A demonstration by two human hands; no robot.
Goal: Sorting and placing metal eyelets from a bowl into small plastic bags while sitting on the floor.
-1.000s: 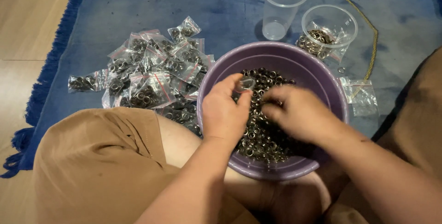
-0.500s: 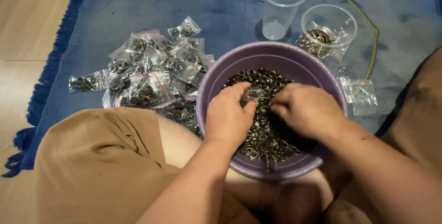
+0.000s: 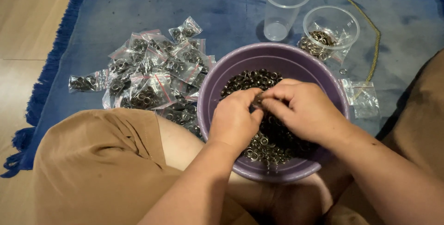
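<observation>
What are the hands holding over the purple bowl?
Both hands, left and right, pinch something small by its edges over the bowl of metal rings; what, I cannot tell.

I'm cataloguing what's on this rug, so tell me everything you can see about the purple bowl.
The purple bowl is round, deep and looks like matte plastic, lilac in colour, with a smooth rolled rim. It stands upright on the blue rug, between the person's knees, its near edge against their legs. It holds a heap of small dark and silvery metal rings. The left hand and right hand meet over its middle, pinching something small together. Bagged rings lie just to its left.
</observation>
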